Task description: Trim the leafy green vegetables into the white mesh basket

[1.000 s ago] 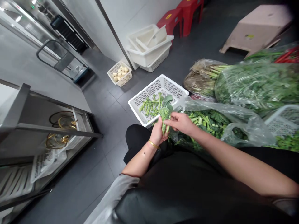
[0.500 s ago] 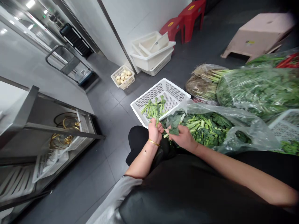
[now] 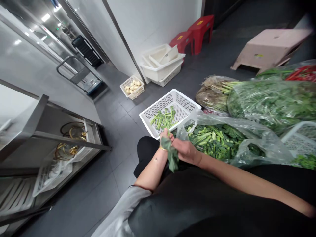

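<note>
Dark green leafy stalk (image 3: 172,154), held at centre. White basket (image 3: 172,98) with a lattice pattern, containing bright green cut stems (image 3: 164,119). Red stools (image 3: 200,29) bearing round yellow labels; pinkish-beige stool (image 3: 271,46) beyond. Red chillies (image 3: 302,73) in clear plastic. Gold bangle (image 3: 162,148) on the left wrist; grey sleeve (image 3: 120,210); dark grey square floor tiles (image 3: 116,131).

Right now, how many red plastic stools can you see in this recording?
2: one red stool just past the stacked white crates, and another red stool beside it, farther along the wall. Others could be out of view.
</note>
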`<state>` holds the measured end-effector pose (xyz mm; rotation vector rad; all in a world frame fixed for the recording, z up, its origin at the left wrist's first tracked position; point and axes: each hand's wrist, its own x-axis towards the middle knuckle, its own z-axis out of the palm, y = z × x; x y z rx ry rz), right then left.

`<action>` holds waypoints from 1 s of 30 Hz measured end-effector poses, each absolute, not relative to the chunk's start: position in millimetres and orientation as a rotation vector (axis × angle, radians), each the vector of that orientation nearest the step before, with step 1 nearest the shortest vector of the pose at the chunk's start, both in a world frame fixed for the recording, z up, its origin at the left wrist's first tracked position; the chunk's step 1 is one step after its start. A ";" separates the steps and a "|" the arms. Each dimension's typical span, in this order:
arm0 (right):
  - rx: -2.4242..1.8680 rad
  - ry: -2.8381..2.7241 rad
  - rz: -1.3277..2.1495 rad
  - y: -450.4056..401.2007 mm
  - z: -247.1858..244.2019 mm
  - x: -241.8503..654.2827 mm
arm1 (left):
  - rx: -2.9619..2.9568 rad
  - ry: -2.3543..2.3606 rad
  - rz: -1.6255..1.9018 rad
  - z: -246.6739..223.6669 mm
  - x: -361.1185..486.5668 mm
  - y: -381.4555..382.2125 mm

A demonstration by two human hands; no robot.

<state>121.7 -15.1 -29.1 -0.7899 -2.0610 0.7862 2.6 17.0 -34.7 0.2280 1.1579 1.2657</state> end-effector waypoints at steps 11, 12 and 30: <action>-1.134 -1.976 1.556 46.6 -32.0 137.7 | 0.181 0.738 0.997 4.1 -29.7 -8.8; -1.078 -1.900 1.604 48.4 -25.3 137.8 | 0.185 0.745 0.944 3.1 -25.0 -11.0; -0.530 -2.380 0.145 -29.0 -8.2 138.6 | 0.401 1.111 1.344 -16.3 15.6 -7.3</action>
